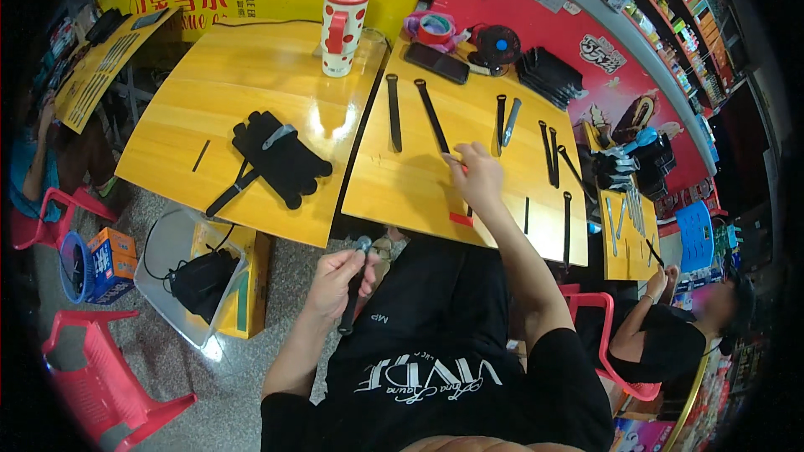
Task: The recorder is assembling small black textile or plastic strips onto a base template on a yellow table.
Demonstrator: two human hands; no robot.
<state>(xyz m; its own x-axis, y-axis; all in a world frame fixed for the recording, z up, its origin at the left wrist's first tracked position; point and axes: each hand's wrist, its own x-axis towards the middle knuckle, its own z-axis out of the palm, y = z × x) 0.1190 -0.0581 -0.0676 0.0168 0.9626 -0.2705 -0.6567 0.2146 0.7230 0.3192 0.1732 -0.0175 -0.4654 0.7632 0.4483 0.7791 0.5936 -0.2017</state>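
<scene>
My left hand (339,280), in front of the table edge, closes around a black strap (347,316) that hangs down from it. A rounded grey end (363,243) of it shows above the fingers. On the right-hand table my right hand (479,177) is closed, fingertips at the lower end of a black looped strap (431,113). A small red piece shows by these fingers; whether they grip it or the strap is unclear. Below the hand lies another red piece (461,218). Looped black straps (394,113) and a grey-wrapped strap (511,121) lie around.
The left table holds black gloves (280,159) and a spotted cup (344,29). At the back right are a phone (436,63), red tape (435,28), a small fan (496,45) and stacked black pieces (548,78). Below left stands a clear bin (188,276). A person works at right.
</scene>
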